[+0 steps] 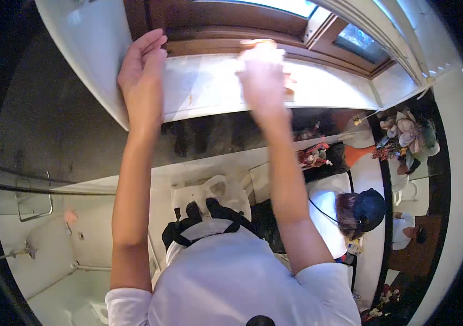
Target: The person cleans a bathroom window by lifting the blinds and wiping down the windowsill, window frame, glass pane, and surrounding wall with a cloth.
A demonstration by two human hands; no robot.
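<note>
Both arms reach up to a white window sill [204, 87] below a brown wooden window frame [215, 32]. My left hand [143, 79] is at the sill's left end, beside the side wall, its fingers bent and close together; whether anything is in them is hidden. Further right, my right hand [264, 81] is over the bright sill, smeared by motion. Something orange-brown and white [261, 46] shows at its fingertips, too blurred to name. A small brownish patch [290, 87] shows beside that hand.
Below are a bathtub [73, 288], a wall tap [25, 251] and a metal rack [34, 204]. A person in a black cap [369, 211] is at the right, near flowers [408, 133] and a mirror [419, 217]. A curtain rail [52, 190] crosses the left.
</note>
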